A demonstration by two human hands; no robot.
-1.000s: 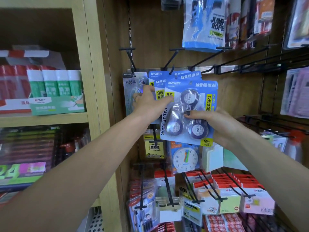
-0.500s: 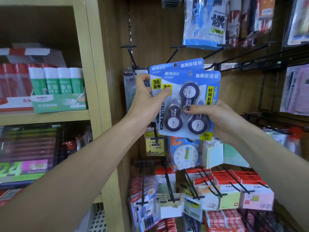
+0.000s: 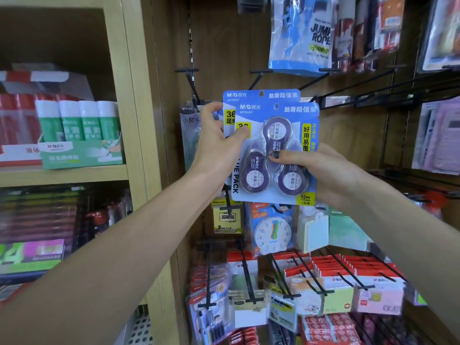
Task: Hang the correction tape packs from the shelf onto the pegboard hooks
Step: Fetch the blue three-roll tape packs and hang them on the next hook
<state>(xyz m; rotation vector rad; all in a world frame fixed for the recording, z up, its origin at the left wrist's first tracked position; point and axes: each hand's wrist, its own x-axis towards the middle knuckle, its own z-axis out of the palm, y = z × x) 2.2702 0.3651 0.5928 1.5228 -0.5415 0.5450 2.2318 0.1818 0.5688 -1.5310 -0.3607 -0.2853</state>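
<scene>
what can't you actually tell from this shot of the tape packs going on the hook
Head view only:
- How many packs are held: the front pack covers all but the top and left edge of the back pack.
- Right hand: its fingers are hidden behind the packs; only the thumb shows.
- Small print on the front pack: too small to read.
- Jump rope bag: cut off by the top edge.
- Left hand hides the card hanging behind it.

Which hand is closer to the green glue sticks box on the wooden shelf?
Left. The left hand grips the correction tape packs on their side toward the glue sticks box; the right hand holds their far side.
</scene>
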